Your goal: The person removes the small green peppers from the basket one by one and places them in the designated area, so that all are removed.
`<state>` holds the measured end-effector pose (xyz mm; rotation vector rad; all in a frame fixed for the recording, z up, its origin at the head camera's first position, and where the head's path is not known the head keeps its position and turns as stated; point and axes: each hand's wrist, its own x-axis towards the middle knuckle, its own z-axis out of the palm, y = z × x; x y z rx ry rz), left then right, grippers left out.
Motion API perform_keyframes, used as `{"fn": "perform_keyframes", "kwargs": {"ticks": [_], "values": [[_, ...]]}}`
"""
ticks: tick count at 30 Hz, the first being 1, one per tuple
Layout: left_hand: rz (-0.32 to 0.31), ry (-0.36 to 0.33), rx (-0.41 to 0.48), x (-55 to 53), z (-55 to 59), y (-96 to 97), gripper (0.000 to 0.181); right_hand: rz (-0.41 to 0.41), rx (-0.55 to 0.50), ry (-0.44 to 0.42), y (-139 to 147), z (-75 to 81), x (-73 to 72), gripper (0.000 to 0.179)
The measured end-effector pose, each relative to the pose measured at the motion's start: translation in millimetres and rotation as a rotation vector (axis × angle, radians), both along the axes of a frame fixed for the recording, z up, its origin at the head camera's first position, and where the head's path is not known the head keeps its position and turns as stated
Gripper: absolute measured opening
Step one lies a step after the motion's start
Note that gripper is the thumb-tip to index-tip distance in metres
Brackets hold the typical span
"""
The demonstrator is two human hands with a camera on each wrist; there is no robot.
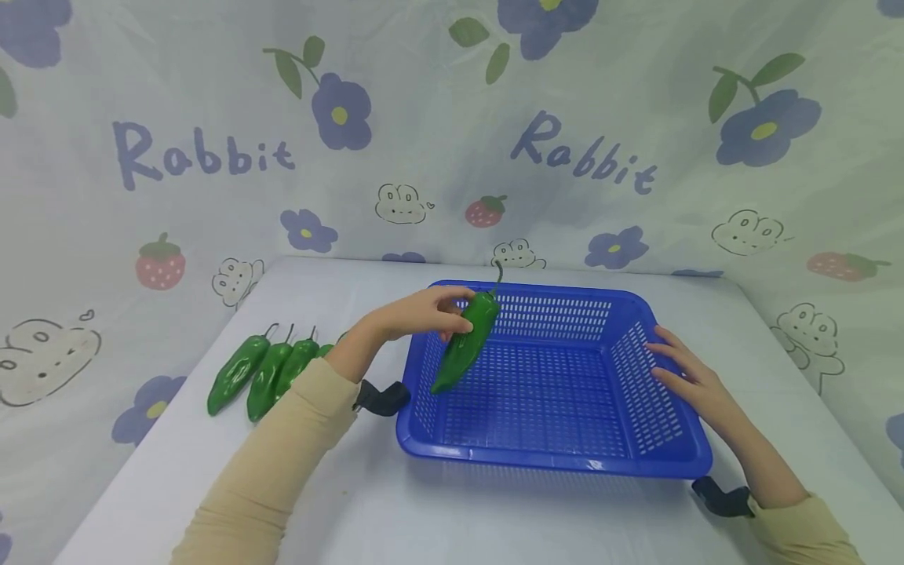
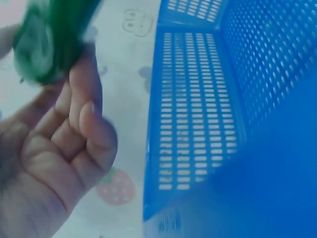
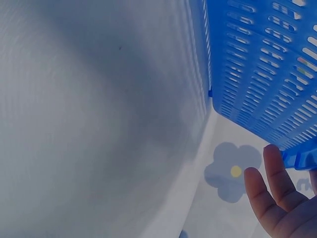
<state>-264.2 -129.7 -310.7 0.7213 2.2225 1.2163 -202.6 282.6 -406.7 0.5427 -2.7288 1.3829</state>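
My left hand (image 1: 434, 310) pinches a long green pepper (image 1: 469, 341) by its upper part, thumb on the near side. The pepper hangs tilted above the left part of a blue plastic basket (image 1: 554, 463), stem upward. In the left wrist view the pepper (image 2: 47, 44) is blurred, with the basket (image 2: 153, 129) to the right of the hand. At the basket's right rim is my right hand (image 1: 695, 388), its fingers spread and fairly straight, some over the rim. In the right wrist view two fingers (image 3: 280, 183) extend outside the basket wall.
Several green peppers (image 1: 240, 373) lie side by side on the white table (image 1: 353, 502), left of the basket, partly hidden by my left arm. A printed cloth (image 1: 424, 118) hangs behind the table. Black wrist straps (image 1: 384, 399) jut out near the basket's sides.
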Motion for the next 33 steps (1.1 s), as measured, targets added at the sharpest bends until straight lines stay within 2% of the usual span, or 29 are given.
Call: {"fn": "perform_keyframes", "kwargs": {"ticks": [4, 9, 12, 17, 21, 24, 27, 33], "values": [[0.113, 0.075, 0.004, 11.2, 2.2, -9.6, 0.054, 0.003, -0.008, -0.002, 0.2, 0.3, 0.0, 0.043], [0.199, 0.170, 0.010, 25.5, 0.4, -18.1, 0.053, 0.001, -0.006, -0.008, -0.1, 0.7, -0.4, 0.043], [0.255, 0.257, -0.007, 33.0, -2.6, -21.2, 0.053, 0.002, -0.001, -0.008, -0.3, 0.5, -0.4, 0.043], [0.406, 0.443, -0.028, 43.5, -8.6, -26.1, 0.055, 0.003, -0.001, -0.003, -0.4, 0.4, -0.2, 0.043], [0.512, 0.555, 0.028, 48.3, -13.7, -32.6, 0.053, 0.001, 0.003, -0.004, -0.1, 0.2, -0.4, 0.043], [0.574, 0.628, 0.077, 50.4, -16.8, -39.6, 0.052, 0.000, 0.005, -0.006, 0.1, 0.1, -0.7, 0.043], [0.626, 0.701, 0.090, 51.8, -18.4, -47.0, 0.052, 0.000, 0.003, -0.006, 0.2, -0.1, -0.8, 0.043], [0.682, 0.748, 0.030, 54.7, -21.9, -61.6, 0.054, 0.002, -0.004, 0.000, 0.2, -0.6, -0.5, 0.042]]}}
